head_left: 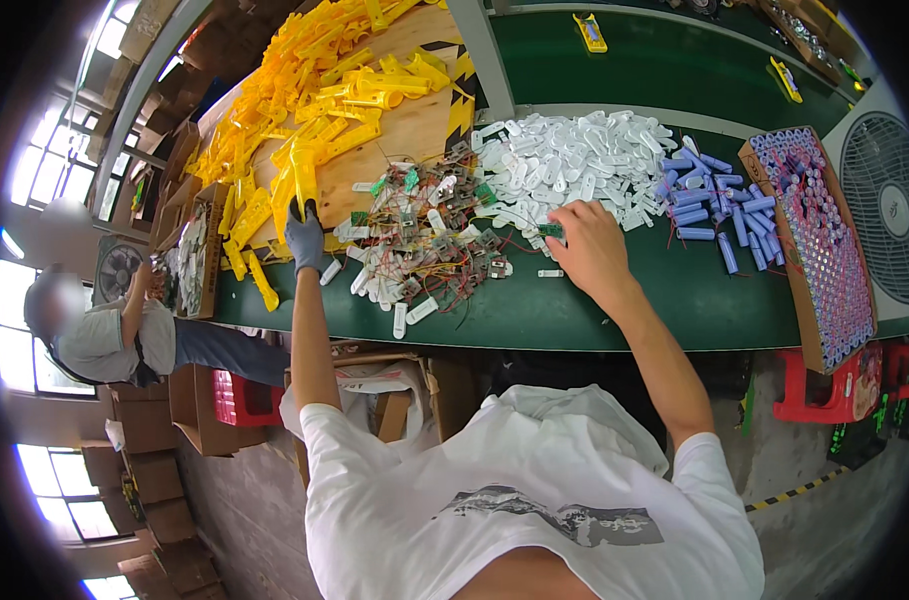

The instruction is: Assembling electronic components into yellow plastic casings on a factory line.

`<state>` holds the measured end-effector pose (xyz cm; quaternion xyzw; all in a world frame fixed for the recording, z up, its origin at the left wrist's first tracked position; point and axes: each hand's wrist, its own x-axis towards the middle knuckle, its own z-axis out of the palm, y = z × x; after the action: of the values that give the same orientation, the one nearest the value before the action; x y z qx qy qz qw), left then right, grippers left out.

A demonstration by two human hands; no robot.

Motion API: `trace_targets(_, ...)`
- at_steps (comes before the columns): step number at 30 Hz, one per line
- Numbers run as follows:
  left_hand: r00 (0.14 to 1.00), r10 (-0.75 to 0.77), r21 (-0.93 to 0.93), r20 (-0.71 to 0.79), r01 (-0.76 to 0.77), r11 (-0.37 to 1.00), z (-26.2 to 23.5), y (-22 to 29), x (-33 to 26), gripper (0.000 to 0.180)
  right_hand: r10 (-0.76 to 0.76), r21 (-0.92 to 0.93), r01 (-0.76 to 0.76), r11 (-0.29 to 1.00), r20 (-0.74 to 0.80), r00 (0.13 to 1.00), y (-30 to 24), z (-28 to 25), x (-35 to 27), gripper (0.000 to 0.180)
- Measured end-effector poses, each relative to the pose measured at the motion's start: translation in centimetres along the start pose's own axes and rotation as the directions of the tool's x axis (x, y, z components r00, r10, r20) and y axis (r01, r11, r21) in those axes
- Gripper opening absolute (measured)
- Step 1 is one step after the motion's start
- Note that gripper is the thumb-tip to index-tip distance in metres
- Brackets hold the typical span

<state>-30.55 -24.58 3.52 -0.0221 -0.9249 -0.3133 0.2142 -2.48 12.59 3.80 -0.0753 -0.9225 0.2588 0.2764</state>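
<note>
My left hand, in a grey glove, is closed on the lower end of a yellow plastic housing at the edge of a large heap of yellow housings. My bare right hand pinches a small green circuit board between thumb and fingers. Just beyond it spreads a pile of white plastic pieces. Between my hands lies a tangle of wired circuit boards with thin coloured wires. Several loose white pieces lie at its near side.
Purple cylindrical battery cells lie loose at the right, beside a carton packed with more cells and a fan. A green conveyor belt runs behind. Another person works at the far left beside an open carton.
</note>
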Motion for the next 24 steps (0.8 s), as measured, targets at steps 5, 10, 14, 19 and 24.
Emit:
trace_targets(5, 0.998, 0.027, -0.192, -0.051, -0.036, 0.981, -0.8, 0.9, -1.8, 0.04, -0.034, 0.118, 0.025, 0.993, 0.075, 0.997, 0.1, -0.6, 0.7, 0.015)
trace_targets(10, 0.996, 0.085, -0.196, -0.032, -0.09, 0.976, -0.2, 3.5, -2.5, 0.039, 0.277, 0.445, -0.185, 0.876, -0.152, 0.949, 1.3, -3.9, -0.7, 0.015)
trace_targets(14, 0.99, 0.142, -0.342, -0.002, -0.134, 0.93, 1.2, 2.4, -1.3, 0.037, 0.325, 0.479, -0.199, 0.855, -0.197, 0.925, 2.0, -4.6, -2.3, 0.017)
trace_targets(19, 0.984, 0.176, -0.231, 0.018, -0.167, 0.959, 2.7, 2.0, -0.2, 0.04, 0.472, 0.573, -0.27, 0.774, -0.237, 0.849, 3.1, -4.9, -3.7, 0.019)
trace_targets(24, 0.998, -0.01, -0.664, -0.064, -0.035, 0.747, 2.0, 3.3, -1.4, 0.041, 0.563, 0.859, -0.068, 0.507, -0.269, 0.782, 3.0, -5.4, -2.6, 0.021)
